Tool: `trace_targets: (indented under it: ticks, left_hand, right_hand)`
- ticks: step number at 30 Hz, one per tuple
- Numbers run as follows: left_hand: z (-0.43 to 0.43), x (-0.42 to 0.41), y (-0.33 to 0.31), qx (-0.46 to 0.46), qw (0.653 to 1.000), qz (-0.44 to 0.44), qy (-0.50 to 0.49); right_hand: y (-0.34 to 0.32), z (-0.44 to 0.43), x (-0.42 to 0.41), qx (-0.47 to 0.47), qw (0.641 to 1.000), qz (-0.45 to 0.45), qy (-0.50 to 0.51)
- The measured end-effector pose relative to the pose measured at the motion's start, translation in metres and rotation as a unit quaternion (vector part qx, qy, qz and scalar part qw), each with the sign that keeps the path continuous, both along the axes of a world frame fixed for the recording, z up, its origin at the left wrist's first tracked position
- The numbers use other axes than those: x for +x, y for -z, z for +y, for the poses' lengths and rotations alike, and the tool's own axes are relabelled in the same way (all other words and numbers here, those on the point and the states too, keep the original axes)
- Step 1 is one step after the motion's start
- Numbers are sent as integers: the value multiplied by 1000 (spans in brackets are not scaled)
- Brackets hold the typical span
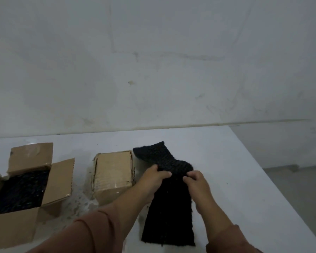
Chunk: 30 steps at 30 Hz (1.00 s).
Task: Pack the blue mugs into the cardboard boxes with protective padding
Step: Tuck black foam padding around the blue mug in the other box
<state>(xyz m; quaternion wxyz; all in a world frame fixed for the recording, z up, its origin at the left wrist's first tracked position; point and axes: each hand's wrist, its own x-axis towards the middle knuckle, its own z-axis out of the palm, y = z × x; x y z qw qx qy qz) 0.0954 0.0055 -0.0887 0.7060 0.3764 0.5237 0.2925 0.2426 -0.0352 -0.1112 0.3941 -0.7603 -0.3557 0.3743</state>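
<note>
A long strip of black padding (169,218) lies on the white table (226,170), its far end bunched and raised. My left hand (153,181) pinches the strip's left edge at the fold. My right hand (197,183) pinches its right edge beside it. A closed, taped cardboard box (113,176) stands just left of my left hand. At the far left an open cardboard box (13,221) holds dark padding (20,192) inside, its flaps standing up. No blue mug shows anywhere.
A grey wall (153,61) rises behind the table's far edge. The table's right edge runs diagonally toward the lower right, with grey floor (299,189) beyond it. Speckled marks spot the tabletop between the two boxes.
</note>
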Motion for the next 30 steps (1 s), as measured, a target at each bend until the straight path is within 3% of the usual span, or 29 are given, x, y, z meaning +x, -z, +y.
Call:
trace_targets:
  ticks: [4,6,9,14,17,21,25,27,30]
  left_hand:
    - [11,-30,-43,70,997,-35,8]
    - [14,-53,-66,117,993,-29,-3]
    - [17,-92,-98,192,981,-8,-29]
    - [14,-159,-136,285,952,-6,-114]
    - [15,-200,-143,345,923,31,-166]
    - [14,-255,-150,332,930,3,-159]
    - [8,-302,-155,338,930,6,-142]
    - [7,-323,-156,329,930,-22,-162]
    - [5,-352,-151,288,933,-112,-183]
  right_hand:
    - [-39,15,-2,2,973,231,15]
    - [-64,22,-13,43,959,280,1]
    - [-107,30,-38,156,956,246,-26]
    - [-167,36,-95,314,916,210,-135]
    - [-183,41,-133,319,918,160,-173]
    - [-189,50,-182,283,938,82,-184]
    - [-194,56,-232,308,934,56,-173]
    - [-196,59,-253,314,928,78,-185]
    - [-198,66,-280,299,912,182,-212]
